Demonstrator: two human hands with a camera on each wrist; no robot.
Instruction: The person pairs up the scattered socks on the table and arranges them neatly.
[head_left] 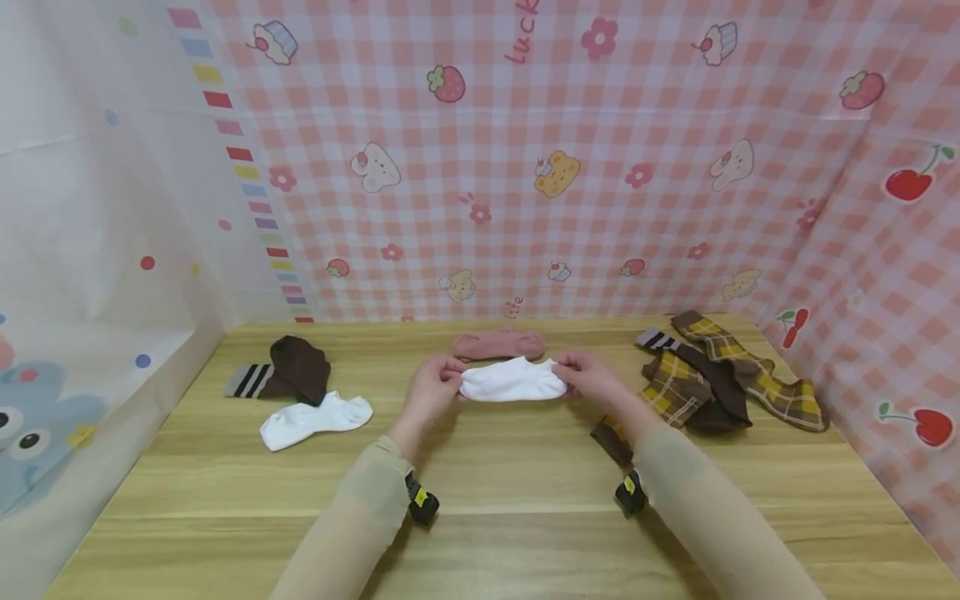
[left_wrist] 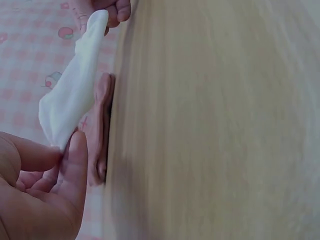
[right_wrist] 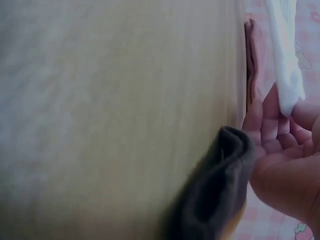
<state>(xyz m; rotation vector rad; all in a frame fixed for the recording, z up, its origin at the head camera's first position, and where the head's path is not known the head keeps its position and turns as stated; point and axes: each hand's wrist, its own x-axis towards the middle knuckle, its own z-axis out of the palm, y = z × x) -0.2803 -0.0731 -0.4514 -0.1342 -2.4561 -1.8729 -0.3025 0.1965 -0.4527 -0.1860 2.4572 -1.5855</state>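
A white ankle sock [head_left: 513, 380] is stretched level above the table between both hands. My left hand [head_left: 437, 390] pinches its left end between thumb and fingers, as the left wrist view also shows with the white sock [left_wrist: 75, 85]. At the other end my right hand [head_left: 592, 379] pinches the sock; in the right wrist view the thumb and fingers meet on its tip. Just behind the held sock lies a folded pink sock [head_left: 498, 343] on the table. A second white sock [head_left: 317, 419] lies flat to the left of my left hand.
A brown sock with a striped cuff [head_left: 300, 371] lies at the back left, touching the loose white sock. To the right, a pile holds yellow-brown plaid socks [head_left: 787, 396] and a dark brown sock [head_left: 716, 387], partly behind my right forearm. A checked cloth [head_left: 495, 242] hangs behind the wooden table [head_left: 525, 533].
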